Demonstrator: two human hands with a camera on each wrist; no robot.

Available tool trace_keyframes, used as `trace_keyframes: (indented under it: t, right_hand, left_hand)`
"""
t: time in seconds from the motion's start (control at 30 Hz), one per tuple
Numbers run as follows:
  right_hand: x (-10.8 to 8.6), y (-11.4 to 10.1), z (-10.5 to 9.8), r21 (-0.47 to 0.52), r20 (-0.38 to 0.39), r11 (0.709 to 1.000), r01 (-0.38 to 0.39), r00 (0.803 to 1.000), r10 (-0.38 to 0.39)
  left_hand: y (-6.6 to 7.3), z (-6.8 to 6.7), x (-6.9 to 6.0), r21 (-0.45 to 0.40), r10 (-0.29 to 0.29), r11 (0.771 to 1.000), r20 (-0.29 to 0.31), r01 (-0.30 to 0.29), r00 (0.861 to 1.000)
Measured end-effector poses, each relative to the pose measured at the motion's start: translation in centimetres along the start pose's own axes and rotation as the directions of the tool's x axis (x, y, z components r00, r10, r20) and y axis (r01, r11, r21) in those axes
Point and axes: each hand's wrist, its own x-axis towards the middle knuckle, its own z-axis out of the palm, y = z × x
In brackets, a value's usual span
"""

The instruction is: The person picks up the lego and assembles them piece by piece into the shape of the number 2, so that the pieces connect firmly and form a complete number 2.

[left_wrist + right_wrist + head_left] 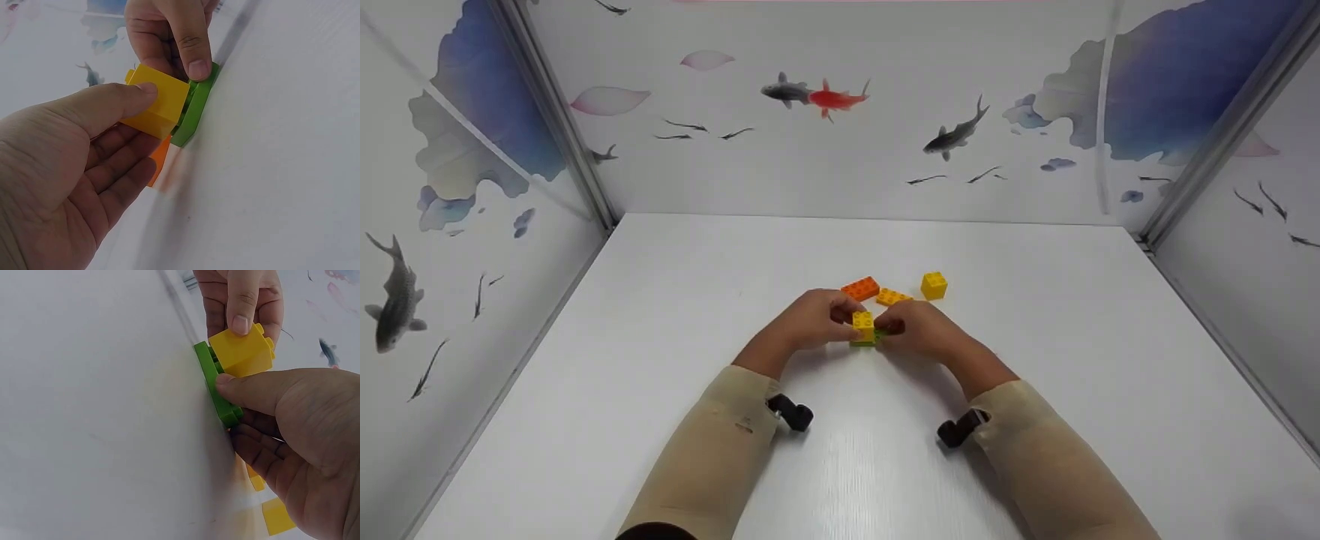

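at far left, on the wall: a dark printed fish point(397, 296), then up and to the right of it a blue-and-grey leaf print point(502, 97). reaches in from the lower left in a tan left sleeve point(709, 442), with a small dark-and-reddish mark near the cuff, too small to tell whether lettering. wears a black wrist piece point(791, 412) beside that cuff. with the left hand point(817, 319), pinches a yellow block point(863, 324) between thumb and fingers, near the middle of the white tabletop point(847, 465). just beyond, on the table: an orange brick point(860, 288).

under the yellow block, at the left part of its studded top: a green brick point(209, 377). shows studs between the two; cannot tell whether fully pressed home. with the right hand point(919, 330), pinches the green brick near its right end, thumb on its edge and fingers bent behind. beyond the knuckles: a flat yellow brick point(891, 297), partly hidden, and farther right, apart, a yellow cube point(934, 285) with studs up. on the studs, too small to tell any lettering. nearer, at the cuff of the tan right sleeve point(1057, 450): another black piece point(956, 433). at upper right: a large blue print point(1192, 82).
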Motion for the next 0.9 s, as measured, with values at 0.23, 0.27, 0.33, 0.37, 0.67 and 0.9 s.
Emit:
trace_keyframes:
  t: [0.23,0.27,0.33,0.37,0.67,0.9]
  right_hand:
    - [0.05,0.07,0.01,0.008,-0.001,1.0,-0.02,1.0,0.02]
    - [0.04,0.08,0.0,0.009,0.0,1.0,-0.025,1.0,0.025]
    - [0.06,0.11,-0.01,0.012,0.002,0.999,-0.033,0.999,0.033]
    - [0.06,0.13,-0.02,0.015,0.003,0.999,-0.038,0.999,0.038]
    - [0.19,0.14,-0.01,0.012,-0.003,0.999,-0.051,0.999,0.051]
    - [0.14,0.32,0.02,0.014,0.0,0.999,-0.032,0.999,0.032]
  left_hand:
    - [0.28,0.2,0.11,0.0,-0.021,1.0,0.002,0.021,1.0]
    - [0.35,0.22,0.1,-0.005,-0.027,1.0,0.004,0.027,1.0]
    - [0.44,0.22,0.08,-0.012,-0.038,0.999,0.005,0.038,0.999]
    - [0.48,0.21,0.07,-0.016,-0.044,0.999,0.006,0.044,0.999]
    - [0.35,0.0,0.11,-0.043,-0.079,0.996,0.01,0.079,0.997]
    - [-0.26,0.25,0.18,-0.051,-0.052,0.997,0.011,0.052,0.999]
